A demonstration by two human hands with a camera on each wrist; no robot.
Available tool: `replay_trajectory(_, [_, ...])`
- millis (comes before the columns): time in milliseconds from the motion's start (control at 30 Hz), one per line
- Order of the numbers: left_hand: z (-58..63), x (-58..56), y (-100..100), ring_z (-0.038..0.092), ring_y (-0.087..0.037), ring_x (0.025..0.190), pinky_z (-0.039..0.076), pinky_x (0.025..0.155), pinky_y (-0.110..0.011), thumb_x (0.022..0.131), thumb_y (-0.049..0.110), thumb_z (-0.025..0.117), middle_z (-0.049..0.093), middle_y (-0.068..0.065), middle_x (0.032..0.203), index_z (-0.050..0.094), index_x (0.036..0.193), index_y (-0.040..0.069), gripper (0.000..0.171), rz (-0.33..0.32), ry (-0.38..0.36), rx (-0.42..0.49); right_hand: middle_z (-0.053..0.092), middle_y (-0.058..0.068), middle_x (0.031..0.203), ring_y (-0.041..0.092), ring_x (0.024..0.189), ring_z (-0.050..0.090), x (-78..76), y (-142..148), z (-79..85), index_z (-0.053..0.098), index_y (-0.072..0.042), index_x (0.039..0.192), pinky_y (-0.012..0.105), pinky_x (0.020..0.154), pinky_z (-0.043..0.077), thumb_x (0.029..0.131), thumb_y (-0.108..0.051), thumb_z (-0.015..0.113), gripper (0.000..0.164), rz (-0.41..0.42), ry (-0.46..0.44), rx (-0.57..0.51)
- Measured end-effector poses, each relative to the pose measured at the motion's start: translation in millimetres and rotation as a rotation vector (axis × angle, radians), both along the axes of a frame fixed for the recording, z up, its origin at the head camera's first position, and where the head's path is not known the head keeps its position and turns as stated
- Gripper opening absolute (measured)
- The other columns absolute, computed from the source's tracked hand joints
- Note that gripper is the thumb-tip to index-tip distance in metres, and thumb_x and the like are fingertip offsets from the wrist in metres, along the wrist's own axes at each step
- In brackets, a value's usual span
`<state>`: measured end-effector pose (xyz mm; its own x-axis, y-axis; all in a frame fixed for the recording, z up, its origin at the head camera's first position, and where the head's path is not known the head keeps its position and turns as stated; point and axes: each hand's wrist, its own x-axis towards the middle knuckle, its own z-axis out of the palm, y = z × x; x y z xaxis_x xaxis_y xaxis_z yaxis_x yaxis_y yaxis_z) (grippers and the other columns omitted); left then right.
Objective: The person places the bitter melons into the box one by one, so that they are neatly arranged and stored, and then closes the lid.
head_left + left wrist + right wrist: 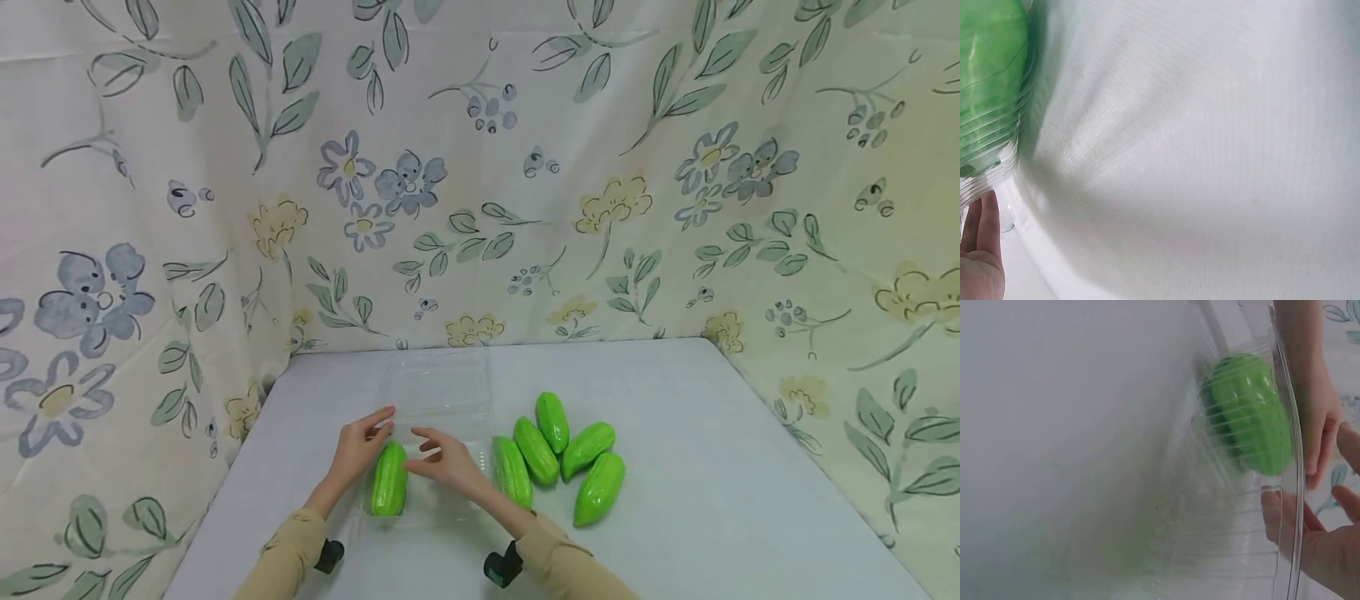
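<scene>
A bright green, ridged gourd (389,481) lies lengthwise in the left part of a clear plastic clamshell box (442,505), whose lid (438,385) is folded back away from me. My left hand (358,443) is at the box's left side by the gourd's far end, its fingers extended. Just right of the gourd, my right hand (447,463) hovers over the box with fingers spread and nothing held. The right wrist view shows the gourd (1252,415) through the ribbed wall. Whether either hand touches the gourd or the box, I cannot tell.
Several more green gourds (537,451) lie grouped on the white table (697,467) just right of the box. The nearest one (513,472) is close against the box's right side. A floral curtain (480,183) hangs behind the table and along both sides.
</scene>
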<state>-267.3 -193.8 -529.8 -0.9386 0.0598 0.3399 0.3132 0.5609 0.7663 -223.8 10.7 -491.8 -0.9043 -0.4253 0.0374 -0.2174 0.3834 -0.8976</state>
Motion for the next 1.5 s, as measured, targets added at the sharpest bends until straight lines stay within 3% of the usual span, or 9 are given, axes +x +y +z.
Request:
replay_trajectory(367, [3.5,4.2,1,0.069,-0.031,0.098,0.056,0.079,-0.039,0.093,0.011,0.061,0.058,-0.015,0.132,0.062,0.126,0.005,0.034,0.002,-0.05,-0.018,0.061,0.019,0.123,0.028,0.099,0.066,4.0,18,4.8,0.051,-0.015,0.137,0.026,0.077,0.055,0.088,-0.026,0.068,0.053,0.038,0.056,-0.022])
replay_trajectory(533, [5.2,4.0,0,0.068,-0.03,0.1,0.056,0.081,-0.039,0.093,0.012,0.061,0.058,-0.015,0.133,0.061,0.126,0.005,0.034,0.004,-0.067,-0.027,0.061,0.018,0.123,0.028,0.1,0.066,4.5,25,2.4,0.051,-0.015,0.137,0.02,0.078,0.053,0.088,-0.027,0.068,0.053,0.043,0.073,-0.043])
replay_trajectory(800, [4.0,3.4,0,0.069,-0.03,0.099,0.057,0.077,-0.035,0.093,0.011,0.061,0.059,-0.014,0.132,0.062,0.125,0.005,0.033,0.005,-0.056,-0.023,0.058,0.021,0.125,0.032,0.101,0.065,7.6,38,4.3,0.051,-0.011,0.137,0.023,0.078,0.054,0.09,-0.021,0.066,0.05,0.066,0.091,-0.112])
replay_trajectory(1000, [4.1,4.0,-1,0.069,-0.028,0.099,0.057,0.078,-0.033,0.092,0.011,0.061,0.059,-0.014,0.131,0.062,0.125,0.005,0.034,0.007,-0.053,-0.021,0.056,0.019,0.127,0.032,0.106,0.062,11.0,53,11.0,0.048,-0.013,0.139,0.025,0.08,0.054,0.091,-0.02,0.064,0.051,0.06,0.052,-0.145])
replay_trajectory(1500, [5.0,2.7,0,0.069,-0.029,0.098,0.057,0.078,-0.034,0.092,0.01,0.061,0.06,-0.015,0.129,0.062,0.125,0.003,0.033,-0.008,-0.027,-0.016,0.059,0.017,0.124,0.031,0.104,0.063,11.8,104,28.8,0.052,-0.013,0.136,0.024,0.077,0.056,0.089,-0.024,0.067,0.05,-0.026,0.088,-0.046])
